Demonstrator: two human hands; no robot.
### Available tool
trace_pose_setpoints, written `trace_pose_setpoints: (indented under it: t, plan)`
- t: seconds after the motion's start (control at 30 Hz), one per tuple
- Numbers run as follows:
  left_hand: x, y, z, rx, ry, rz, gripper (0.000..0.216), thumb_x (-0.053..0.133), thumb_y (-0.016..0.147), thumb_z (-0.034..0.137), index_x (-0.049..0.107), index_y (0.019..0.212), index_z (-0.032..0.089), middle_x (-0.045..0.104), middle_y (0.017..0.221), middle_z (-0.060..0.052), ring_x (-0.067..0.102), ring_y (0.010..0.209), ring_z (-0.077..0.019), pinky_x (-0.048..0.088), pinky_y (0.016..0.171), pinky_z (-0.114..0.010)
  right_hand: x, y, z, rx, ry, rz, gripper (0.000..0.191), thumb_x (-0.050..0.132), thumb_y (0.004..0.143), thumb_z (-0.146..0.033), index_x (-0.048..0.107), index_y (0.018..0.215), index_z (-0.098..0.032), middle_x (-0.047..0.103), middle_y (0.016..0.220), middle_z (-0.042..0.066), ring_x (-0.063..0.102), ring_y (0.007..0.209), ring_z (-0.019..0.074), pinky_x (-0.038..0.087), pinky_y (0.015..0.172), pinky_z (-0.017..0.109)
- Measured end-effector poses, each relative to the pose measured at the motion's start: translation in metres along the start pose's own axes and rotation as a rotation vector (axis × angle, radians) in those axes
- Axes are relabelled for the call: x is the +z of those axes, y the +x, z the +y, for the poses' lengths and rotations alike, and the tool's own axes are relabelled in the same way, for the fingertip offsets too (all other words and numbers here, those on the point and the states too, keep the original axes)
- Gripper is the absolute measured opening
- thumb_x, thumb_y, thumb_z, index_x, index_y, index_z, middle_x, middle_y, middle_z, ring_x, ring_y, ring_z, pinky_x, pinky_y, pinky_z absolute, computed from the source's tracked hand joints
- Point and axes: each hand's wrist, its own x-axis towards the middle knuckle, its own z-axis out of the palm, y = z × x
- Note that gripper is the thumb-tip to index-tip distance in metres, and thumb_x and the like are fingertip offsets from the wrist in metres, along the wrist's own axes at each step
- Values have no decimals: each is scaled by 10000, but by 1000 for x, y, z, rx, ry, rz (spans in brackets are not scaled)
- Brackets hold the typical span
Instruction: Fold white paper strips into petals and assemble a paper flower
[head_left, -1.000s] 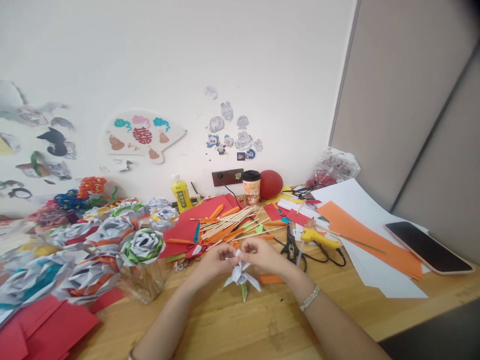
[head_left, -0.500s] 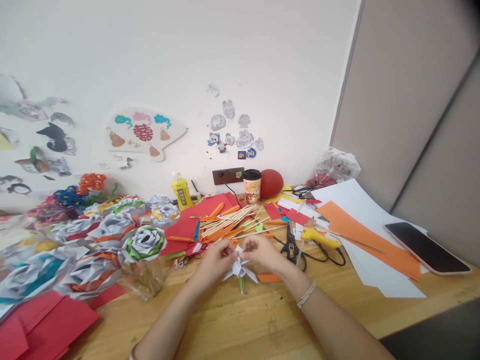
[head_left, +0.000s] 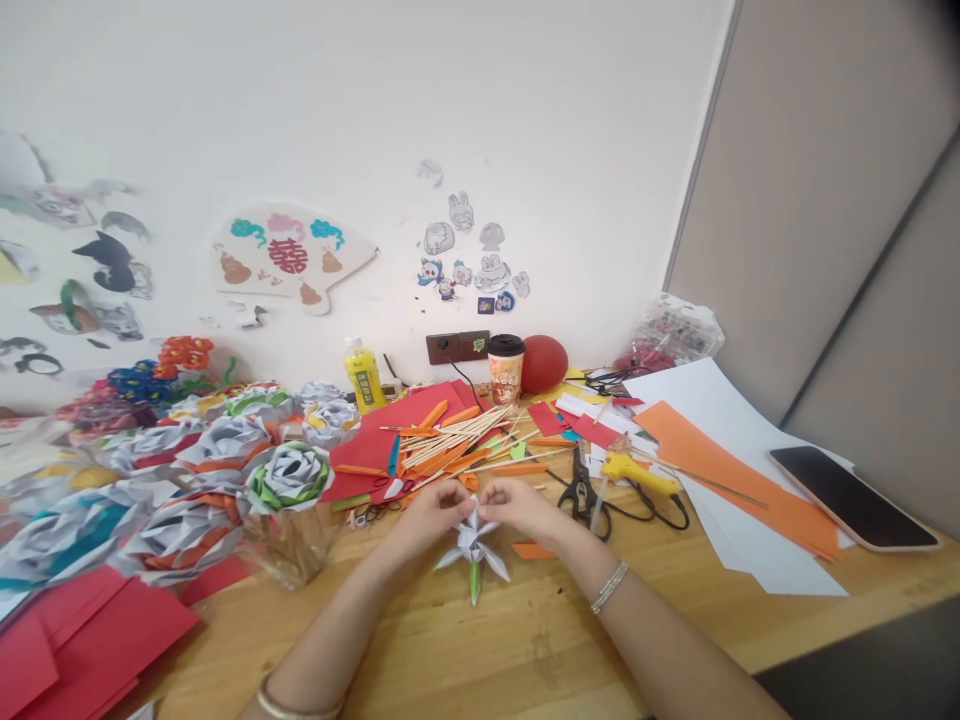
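Hands (head_left: 435, 517) pinch the white paper flower (head_left: 471, 543), its petals (head_left: 495, 564) splayed wider than before.

1. My left hand (head_left: 441, 508) and right hand (head_left: 519, 503) pinch the top of a white folded-paper piece (head_left: 471, 543), a green-streaked tip (head_left: 475, 580) toward me.
2. Left of that piece: paper roses (head_left: 290, 475) with coloured edges.
3. Beyond it: wooden sticks (head_left: 461, 437), then a lidded cup (head_left: 506, 375).
4. Right of it: black scissors (head_left: 578, 487), a yellow glue gun (head_left: 641, 476) and, well apart, a phone (head_left: 851, 495).
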Motion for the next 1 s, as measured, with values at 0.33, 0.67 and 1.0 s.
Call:
trace_pose_setpoints:
  t: [0.33,0.67,1.0]
  plan:
    - [2,-12,21,622,429,406,89,639,691,261,628,665,176,652,728,-49,590,735,-172,462,704,-287,6,-15,-18,-867,-620,370,101,522,820,-222,560,730,-193,601,734,26,538,748,157,442,721,314]
    - [15,-26,29,871,519,486,47,618,724,202,643,764,197,683,801,-63,605,844,-201,474,790,-373,6,-28,-13,-1229,-976,505,235,443,838,-94,524,1024,-212,641,913,55,580,885,161,450,878,377]
    - [7,-21,32,643,530,395,161,577,745,310,565,646,184,599,670,-29,544,678,-156,433,664,-273,12,-23,-24,-770,-635,364,50,492,816,-203,539,799,-199,595,798,32,553,788,165,453,734,318]
